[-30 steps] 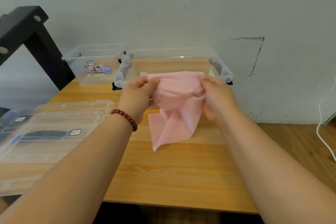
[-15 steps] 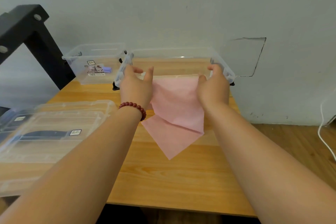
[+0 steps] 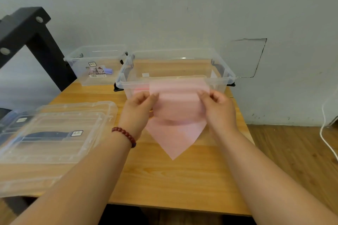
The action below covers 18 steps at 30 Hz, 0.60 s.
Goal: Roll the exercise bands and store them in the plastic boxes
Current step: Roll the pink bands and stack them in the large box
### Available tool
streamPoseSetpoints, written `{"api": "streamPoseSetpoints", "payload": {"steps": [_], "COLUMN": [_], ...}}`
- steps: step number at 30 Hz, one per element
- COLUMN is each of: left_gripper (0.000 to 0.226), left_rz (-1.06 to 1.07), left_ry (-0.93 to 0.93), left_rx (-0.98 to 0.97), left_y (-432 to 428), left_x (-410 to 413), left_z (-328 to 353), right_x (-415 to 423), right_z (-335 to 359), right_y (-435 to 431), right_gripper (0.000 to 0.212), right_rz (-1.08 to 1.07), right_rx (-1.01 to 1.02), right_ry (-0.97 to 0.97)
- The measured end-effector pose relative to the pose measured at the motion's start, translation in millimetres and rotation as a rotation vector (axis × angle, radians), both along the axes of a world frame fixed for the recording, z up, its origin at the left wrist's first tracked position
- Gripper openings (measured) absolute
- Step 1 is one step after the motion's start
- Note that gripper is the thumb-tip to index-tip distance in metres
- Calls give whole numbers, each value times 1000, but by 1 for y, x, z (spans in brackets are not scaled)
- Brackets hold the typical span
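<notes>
The left hand (image 3: 139,105) and right hand (image 3: 218,106) each pinch the pink exercise band (image 3: 175,129) at its nine and three o'clock edges (its point droops toward the bench (image 3: 164,179)); the clear plastic box (image 3: 133,83) sits at twelve.

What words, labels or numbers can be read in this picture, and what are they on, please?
None is legible.
Labels on the small back box: too blurred.
Badge on the left lid: too blurred.
White sticker on the large box: no legible text.
</notes>
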State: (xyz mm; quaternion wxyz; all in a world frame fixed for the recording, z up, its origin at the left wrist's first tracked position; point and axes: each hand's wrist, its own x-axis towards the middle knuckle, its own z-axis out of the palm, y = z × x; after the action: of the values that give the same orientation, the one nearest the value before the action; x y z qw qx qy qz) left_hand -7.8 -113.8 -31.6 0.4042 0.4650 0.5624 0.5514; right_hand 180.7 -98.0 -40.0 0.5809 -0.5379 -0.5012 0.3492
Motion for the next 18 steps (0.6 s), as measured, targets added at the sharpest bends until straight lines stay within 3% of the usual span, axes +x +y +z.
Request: {"api": "streamPoseSetpoints", "payload": {"steps": [3, 6, 11, 14, 18], "left_gripper": [22, 12, 34, 44, 36], "left_rz": [60, -11, 192, 251, 242], "left_ry": [29, -6, 437, 334, 192], "left_rx": [50, 5, 56, 14, 70], "left_y": [14, 27, 37, 33, 14], "left_x": [5, 9, 12, 13, 15], "left_z": [26, 44, 35, 26, 6], "right_x": [-6, -10, -8, -10, -13], "right_z": [28, 49, 46, 29, 5], "right_y": [10, 24, 32, 31, 21], "right_gripper": [32, 20, 35, 37, 38], "right_rz": [-85, -175, -271, -280, -202], "right_rx": [75, 82, -22, -79, -169], "right_ry": [-17, -55, -200, -128, -16]}}
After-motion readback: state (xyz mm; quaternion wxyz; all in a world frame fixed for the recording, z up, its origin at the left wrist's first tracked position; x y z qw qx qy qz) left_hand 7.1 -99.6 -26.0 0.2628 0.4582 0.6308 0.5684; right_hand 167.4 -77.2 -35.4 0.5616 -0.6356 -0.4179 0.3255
